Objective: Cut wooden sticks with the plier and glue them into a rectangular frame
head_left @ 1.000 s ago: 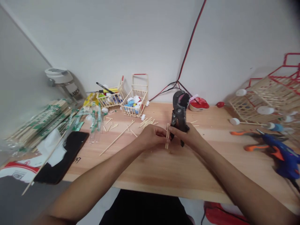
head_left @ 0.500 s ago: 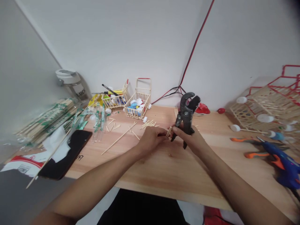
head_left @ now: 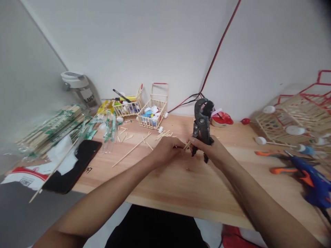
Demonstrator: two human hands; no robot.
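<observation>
My left hand is curled closed over the wooden table, pinching a few short wooden sticks that poke out toward the right. My right hand meets it from the other side and is wrapped round the handles of black cutting pliers, whose jaws point up and away from me. Thumb and forefinger of the right hand also touch the sticks. Both hands hover just above the table's middle.
Loose sticks lie scattered behind my hands. Two small stick-built carts with bottle caps stand at the back. Packs of chopsticks and a black phone lie left. A blue glue gun, orange-handled pliers and larger stick carts are right.
The sticks between my hands went from upright to tilted and lower. The pliers swung slightly right, then back upright. The view shifted a little.
</observation>
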